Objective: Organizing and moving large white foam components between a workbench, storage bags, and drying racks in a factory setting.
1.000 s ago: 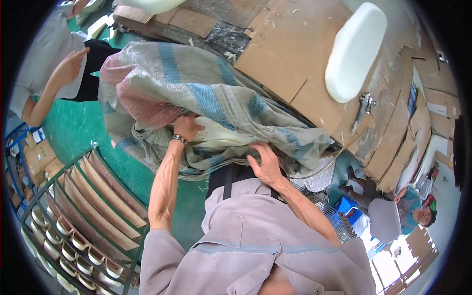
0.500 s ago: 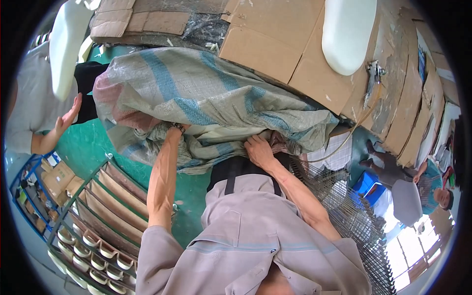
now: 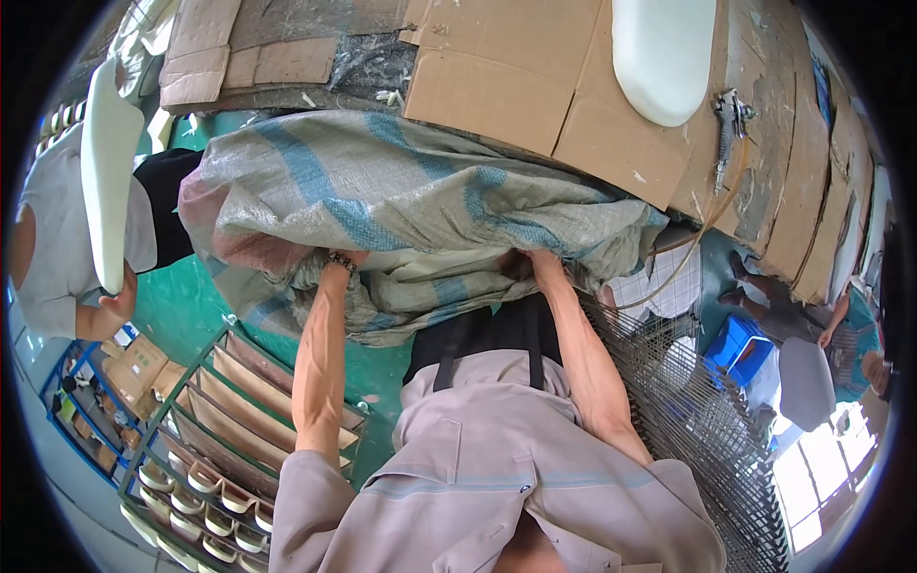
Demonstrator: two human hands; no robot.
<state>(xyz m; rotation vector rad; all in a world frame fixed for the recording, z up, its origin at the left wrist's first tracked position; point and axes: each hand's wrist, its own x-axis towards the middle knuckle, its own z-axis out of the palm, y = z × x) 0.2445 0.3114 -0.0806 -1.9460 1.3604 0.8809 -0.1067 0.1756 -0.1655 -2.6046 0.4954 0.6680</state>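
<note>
A large grey woven sack with blue stripes and a pinkish end lies before me, its mouth parted towards my body. My left hand reaches into the left part of that mouth; the fabric covers its fingers. On the right side, my right hand is at the mouth too, its fingers tucked behind the folds. Between the hands, something pale cream shows inside the sack. Only part of it is visible, so I cannot make out its kind.
Beyond the sack stands a cardboard-covered bench with a white moulded piece and a spray gun. A rack is at my left, wire mesh at my right. A co-worker at far left holds a long white piece.
My right hand has moved right and deeper into the sack's mouth, hiding its fingers. My left hand stays near its place. The co-worker's hand and white piece have moved lower.
</note>
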